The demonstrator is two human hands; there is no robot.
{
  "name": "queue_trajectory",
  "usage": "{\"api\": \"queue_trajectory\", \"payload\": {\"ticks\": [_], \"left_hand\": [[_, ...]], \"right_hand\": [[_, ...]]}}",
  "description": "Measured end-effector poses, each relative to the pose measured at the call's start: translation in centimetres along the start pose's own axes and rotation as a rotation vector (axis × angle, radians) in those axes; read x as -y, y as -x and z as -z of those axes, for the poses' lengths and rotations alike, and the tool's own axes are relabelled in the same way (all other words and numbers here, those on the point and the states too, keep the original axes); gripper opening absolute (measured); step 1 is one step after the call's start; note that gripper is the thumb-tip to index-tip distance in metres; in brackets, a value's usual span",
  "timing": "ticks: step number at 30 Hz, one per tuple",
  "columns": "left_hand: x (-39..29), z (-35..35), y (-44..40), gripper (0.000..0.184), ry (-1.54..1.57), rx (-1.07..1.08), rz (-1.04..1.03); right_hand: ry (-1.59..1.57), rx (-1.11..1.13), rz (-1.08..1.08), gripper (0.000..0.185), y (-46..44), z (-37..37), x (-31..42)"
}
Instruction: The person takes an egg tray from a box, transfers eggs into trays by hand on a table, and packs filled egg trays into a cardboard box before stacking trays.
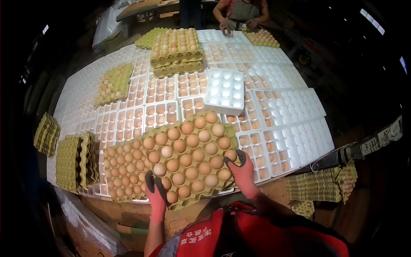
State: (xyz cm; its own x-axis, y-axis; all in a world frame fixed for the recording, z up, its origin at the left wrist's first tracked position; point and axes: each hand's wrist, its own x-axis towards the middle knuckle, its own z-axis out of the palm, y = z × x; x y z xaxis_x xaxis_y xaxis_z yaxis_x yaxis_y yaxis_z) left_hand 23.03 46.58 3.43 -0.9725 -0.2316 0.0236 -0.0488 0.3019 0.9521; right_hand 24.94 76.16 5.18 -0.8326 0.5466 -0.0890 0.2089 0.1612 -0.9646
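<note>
A pulp egg tray (pixel 188 200) full of brown eggs (pixel 198 154) is held tilted in front of me, over the near edge of the table. My left hand (pixel 156 195), in a pink glove with dark fingertips, grips its left near corner. On the right side, my right hand (pixel 243 171) is closed around the tray's edge, its thumb beside an end egg. Just left of the held tray, a second full egg tray (pixel 109 193) lies partly covered by it. Beneath and beyond sit white foam egg boxes (pixel 160 113) with eggs in their cells.
An upturned white foam piece (pixel 224 90) rests on the boxes. Stacked egg trays (pixel 177 67) stand farther back. Empty pulp trays (pixel 68 162) stand at left; more stacked trays (pixel 312 186) are at lower right. Across the table, a person (pixel 242 15) handles eggs with gloved hands.
</note>
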Motion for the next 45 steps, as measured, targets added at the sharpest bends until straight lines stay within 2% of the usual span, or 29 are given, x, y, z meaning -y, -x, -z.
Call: {"api": "queue_trajectory", "payload": {"ticks": [2, 4, 5, 8, 9, 12, 13, 14, 16, 18, 20, 21, 22, 23, 24, 26, 27, 28, 29, 31, 32, 33, 36, 37, 38, 40, 42, 43, 45], "left_hand": [[0.4, -2.3, -1.8, 0.041, -0.094, 0.185, 0.017], [2.3, -4.1, -3.0, 0.034, -0.113, 0.204, -0.052], [2.5, -4.6, -3.6, 0.035, -0.147, 0.156, -0.141], [-0.2, -3.7, -4.6, 0.039, -0.369, 0.297, -0.197], [0.4, -4.4, -4.1, 0.040, -0.203, 0.190, -0.268], [3.9, -4.0, -4.4, 0.039, 0.185, 0.520, 0.513], [10.6, -6.7, -4.7, 0.043, 0.133, 0.256, 0.159], [9.0, -7.4, -4.9, 0.043, 0.068, 0.257, 0.143], [8.0, -7.3, -4.6, 0.046, 0.068, 0.274, 0.156], [7.3, -8.1, -2.8, 0.049, -0.142, 0.268, -0.146], [2.7, -10.1, -0.6, 0.050, 0.083, 0.193, 0.178], [6.5, -10.8, -1.3, 0.054, 0.154, 0.224, 0.078], [-1.3, -13.8, 1.5, 0.055, 0.305, 0.197, 0.163], [-1.7, -14.9, 1.2, 0.054, 0.233, 0.263, 0.195], [-1.3, -15.7, 1.4, 0.054, 0.164, 0.330, 0.227], [2.1, -17.6, 1.3, 0.057, -0.340, 0.138, -0.019], [-3.4, -18.2, 4.1, 0.057, -0.638, -0.025, -0.269], [-4.8, -19.2, 5.7, 0.061, -0.686, -0.096, -0.435], [-8.4, -20.2, 7.3, 0.065, -0.500, 0.187, -0.366], [-8.9, -23.2, 10.4, 0.063, -0.669, 0.610, -0.616], [-8.3, -25.1, 11.0, 0.063, -0.800, 0.685, -0.816], [-8.0, -26.5, 11.6, 0.062, -0.950, 0.759, -0.827], [-7.4, -28.1, 10.8, 0.062, -1.040, 0.812, -0.822], [-9.7, -27.7, 10.5, 0.053, -0.975, 0.806, -0.790], [-10.2, -27.4, 10.4, 0.045, -0.765, 0.775, -0.643], [-10.4, -26.5, 10.0, 0.032, -0.346, 0.696, -0.352], [-8.2, -25.7, 8.6, 0.020, 0.213, 0.625, 0.150], [-8.2, -25.4, 8.2, 0.018, 0.291, 0.638, 0.217], [-10.4, -26.0, 6.9, 0.020, 0.253, 0.740, 0.386]], "right_hand": [[0.065, -0.072, -0.032, 0.057, 1.5, 1.5, -3.2], [0.253, -0.103, -0.030, 0.052, 2.5, 2.2, -7.4], [0.255, -0.075, -0.054, 0.049, 3.0, 2.7, -7.1], [0.790, -0.010, 0.218, 0.053, 2.0, 6.7, -3.9], [0.753, -0.033, 0.204, 0.056, 1.4, 7.5, -3.6], [0.248, 0.095, -0.015, 0.052, -1.4, 5.0, -8.4], [0.211, 0.125, -0.069, 0.052, -2.3, 3.5, -10.1], [0.173, 0.149, -0.121, 0.052, -2.8, 2.1, -10.9], [0.345, -0.025, -0.001, 0.058, -2.2, 1.4, -9.9], [0.325, -0.041, -0.041, 0.057, -2.4, 3.4, -9.1], [0.122, 0.009, -0.023, 0.057, -3.6, 6.3, -9.7], [0.290, -0.083, 0.057, 0.054, -4.2, 7.4, -9.7], [0.269, -0.061, 0.034, 0.050, -5.4, 8.8, -10.0], [0.209, -0.067, 0.095, 0.047, -6.8, 10.2, -11.3], [0.265, 0.049, -0.012, 0.046, -8.3, 12.0, -12.4], [0.246, 0.318, -0.130, 0.045, -9.7, 16.5, -11.7], [0.359, 0.323, 0.068, 0.045, -9.2, 17.8, -10.3], [0.463, 0.316, 0.265, 0.046, -8.2, 19.0, -8.3], [0.564, 0.305, 0.462, 0.046, -7.3, 19.9, -7.2], [0.909, 0.591, 0.653, 0.050, -6.1, 20.1, -6.6], [1.080, 0.727, 0.750, 0.052, -5.6, 19.8, -6.6], [1.240, 0.671, 0.845, 0.058, -5.9, 18.9, -8.3], [0.624, 0.577, 0.501, 0.055, -7.3, 20.4, -7.8], [0.216, 0.552, 0.180, 0.053, -7.6, 21.0, -6.9], [-0.159, 0.457, 0.106, 0.054, -9.2, 20.2, -8.5], [-0.295, 0.575, -0.203, 0.060, -11.5, 21.3, -9.3], [0.519, 0.631, 0.274, 0.063, -11.2, 19.8, -7.1], [0.932, 0.632, 0.503, 0.064, -10.4, 19.0, -6.6], [1.052, 0.691, 0.598, 0.067, -10.6, 17.7, -6.7]]}}
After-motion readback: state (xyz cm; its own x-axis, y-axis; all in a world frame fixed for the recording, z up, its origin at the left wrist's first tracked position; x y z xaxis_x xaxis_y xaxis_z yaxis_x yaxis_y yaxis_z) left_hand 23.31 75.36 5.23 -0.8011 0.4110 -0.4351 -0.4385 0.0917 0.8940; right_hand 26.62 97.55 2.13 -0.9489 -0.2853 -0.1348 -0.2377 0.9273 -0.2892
